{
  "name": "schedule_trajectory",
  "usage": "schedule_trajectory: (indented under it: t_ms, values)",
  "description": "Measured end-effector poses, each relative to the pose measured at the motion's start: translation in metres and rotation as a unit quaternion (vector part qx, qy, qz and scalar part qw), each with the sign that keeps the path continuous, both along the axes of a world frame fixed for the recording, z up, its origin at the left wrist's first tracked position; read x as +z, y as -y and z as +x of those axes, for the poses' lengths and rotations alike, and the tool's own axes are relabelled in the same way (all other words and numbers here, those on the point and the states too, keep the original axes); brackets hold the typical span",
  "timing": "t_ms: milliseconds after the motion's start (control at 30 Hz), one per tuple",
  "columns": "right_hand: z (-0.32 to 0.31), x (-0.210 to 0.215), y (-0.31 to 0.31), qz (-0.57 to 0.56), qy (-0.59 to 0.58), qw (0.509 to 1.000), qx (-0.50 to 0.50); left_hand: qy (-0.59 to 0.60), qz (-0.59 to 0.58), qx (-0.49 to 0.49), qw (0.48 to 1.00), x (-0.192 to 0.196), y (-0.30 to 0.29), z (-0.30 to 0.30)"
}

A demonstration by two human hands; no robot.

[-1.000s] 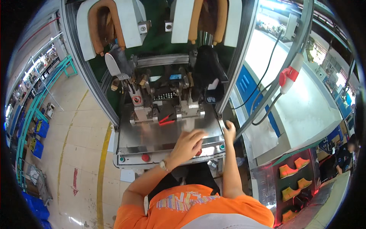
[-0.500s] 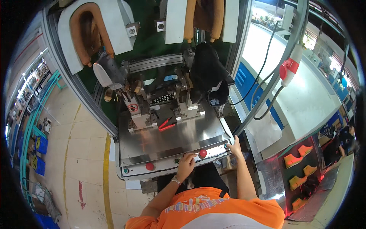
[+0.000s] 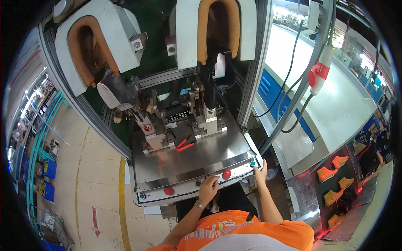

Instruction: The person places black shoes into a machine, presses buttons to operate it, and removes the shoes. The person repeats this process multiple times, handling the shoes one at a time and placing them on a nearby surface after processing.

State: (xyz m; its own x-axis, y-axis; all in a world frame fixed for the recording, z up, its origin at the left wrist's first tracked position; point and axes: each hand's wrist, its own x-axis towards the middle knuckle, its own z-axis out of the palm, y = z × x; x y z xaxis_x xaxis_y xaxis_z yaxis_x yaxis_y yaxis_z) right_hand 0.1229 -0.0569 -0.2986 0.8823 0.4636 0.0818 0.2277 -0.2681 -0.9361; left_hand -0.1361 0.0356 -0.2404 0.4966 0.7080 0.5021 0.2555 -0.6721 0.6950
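Observation:
My left hand (image 3: 208, 190) rests at the control panel (image 3: 157, 195) with its fingers curled, between a green button (image 3: 198, 183) and a red button (image 3: 226, 174); what lies under the fingertips is hidden. At the panel's right end, the thumb of my right hand (image 3: 261, 175) is beside another green button (image 3: 253, 163), fingers stretched out along the corner. Above the steel machine top, a black shoe upper (image 3: 226, 77) with a pale patch sits on the right form, below a U-shaped brown pad (image 3: 201, 35). The left form (image 3: 113, 90) is grey with a white end.
Red-handled pliers (image 3: 185, 144) lie on the steel top (image 3: 167, 167). Another brown pad (image 3: 75, 50) is at upper left. A grey post (image 3: 289, 102) carries a red-and-white plug (image 3: 318, 75) with cables. Orange shoe pieces (image 3: 326, 173) sit at the right under red light.
The black shoe upper has swung up and back from its forward tilt, under the right pad. The view has shifted slightly. Both hands stay at the panel; my right thumb no longer covers the green button.

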Motion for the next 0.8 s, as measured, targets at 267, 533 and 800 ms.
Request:
schedule_trajectory:
  t_ms: [267,533,800]
  values:
    - [-0.05,0.029,0.008,0.033,-0.149,0.985,0.085,-0.046,0.017,-0.006,0.999,-0.007,-0.001,0.001]
    - [-0.048,0.01,0.001,-0.107,-0.045,0.991,0.07,-0.037,-0.008,0.008,0.999,-0.007,0.001,0.0]
    - [-0.051,0.007,0.009,-0.143,-0.012,0.988,0.062,-0.03,0.014,0.009,0.999,-0.002,0.001,0.003]
